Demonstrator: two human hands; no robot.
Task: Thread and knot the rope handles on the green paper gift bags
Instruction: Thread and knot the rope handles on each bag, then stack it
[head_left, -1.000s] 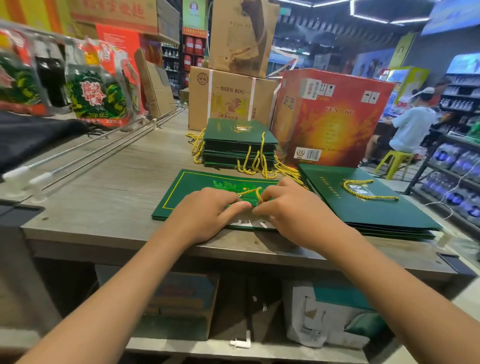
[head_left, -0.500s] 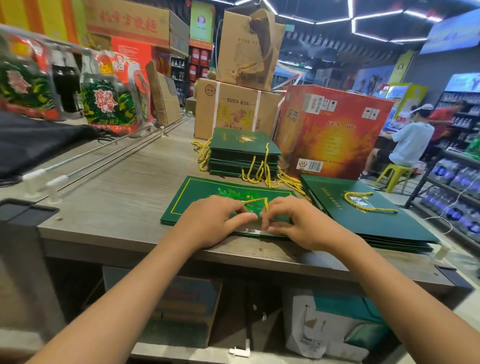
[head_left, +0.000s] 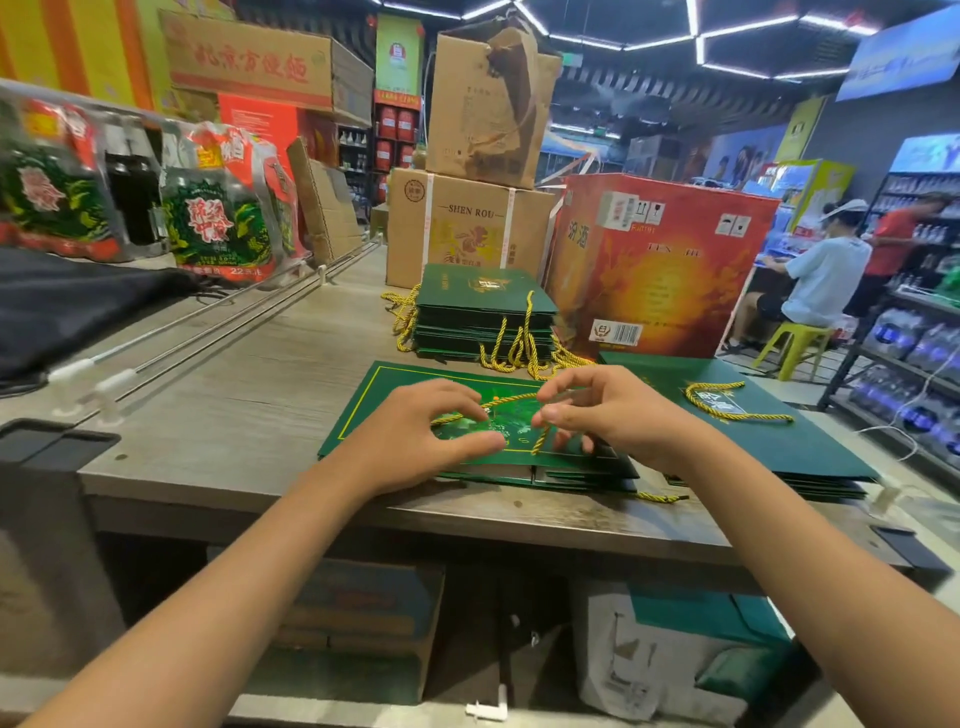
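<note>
Gold twisted rope (head_left: 511, 400) runs across the face of the flat green gift bag (head_left: 374, 410), which lies at the near edge of the wooden table (head_left: 249, 415), on top of more flat bags. The left hand (head_left: 415, 436) rests on the bag with its fingers curled over the left part of the rope; whether it pinches the rope or only pins it cannot be told. The right hand (head_left: 608, 415) holds the rope between thumb and forefinger, and one short end hangs down from that pinch toward the bag's near edge. Judged from this position, the main risk is loss of the free end: if the pinch loosens before a knot is set, the rope may draw back through the punched hole. A knot tied too small could likewise pull through the hole. Excess upward pull could tear the paper around the hole or crease the printed face. The bag could also slide toward the near edge if the left hand lifts. Loose handles from the far stack (head_left: 483, 317) trail close by and may tangle with the working rope.
</note>
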